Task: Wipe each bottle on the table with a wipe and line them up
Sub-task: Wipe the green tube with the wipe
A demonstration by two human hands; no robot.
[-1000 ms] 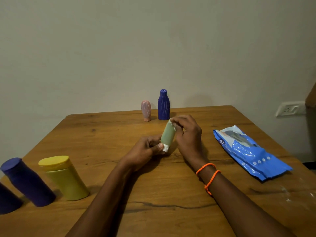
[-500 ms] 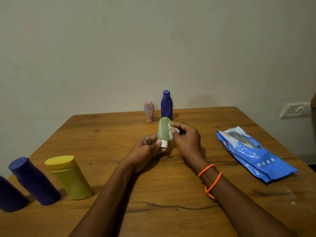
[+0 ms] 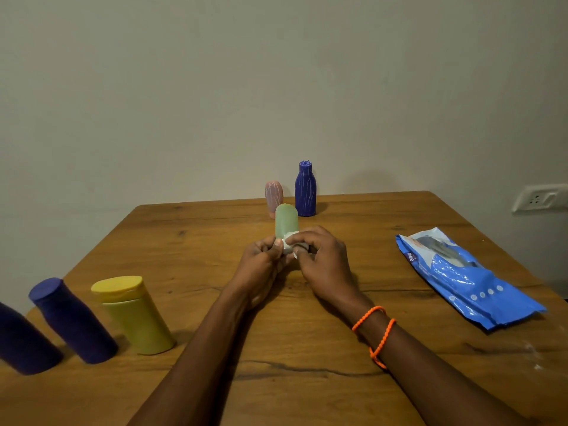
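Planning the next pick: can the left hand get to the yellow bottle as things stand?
Probably yes, once freed. The left hand now holds the green bottle. The yellow bottle stands on that hand's side, with bare table between them.

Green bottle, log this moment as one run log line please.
step: wiping | green bottle: held upright | left hand: grips base | right hand: rubs wipe on lower part | pink bottle, blue bottle: standing behind
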